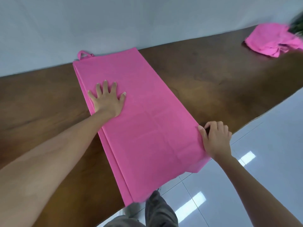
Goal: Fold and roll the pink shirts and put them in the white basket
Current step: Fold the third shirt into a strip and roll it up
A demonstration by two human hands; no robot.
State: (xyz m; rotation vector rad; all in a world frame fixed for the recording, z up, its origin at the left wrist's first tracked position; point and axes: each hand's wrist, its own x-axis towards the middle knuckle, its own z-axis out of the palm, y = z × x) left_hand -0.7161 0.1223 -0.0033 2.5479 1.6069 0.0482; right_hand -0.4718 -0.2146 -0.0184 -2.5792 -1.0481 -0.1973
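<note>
A pink shirt lies folded into a long flat rectangle across the brown wooden table, its near end hanging over the table's front edge. My left hand presses flat on the shirt's far left part, fingers spread. My right hand grips the shirt's right edge near the table's front edge, fingers curled. A second pink shirt lies crumpled at the far right of the table. No white basket is in view.
A pale wall runs behind the table. White glossy floor tiles lie to the right and below. My grey trouser leg shows under the shirt's hanging end. Something dark and blurred sits beside the crumpled shirt.
</note>
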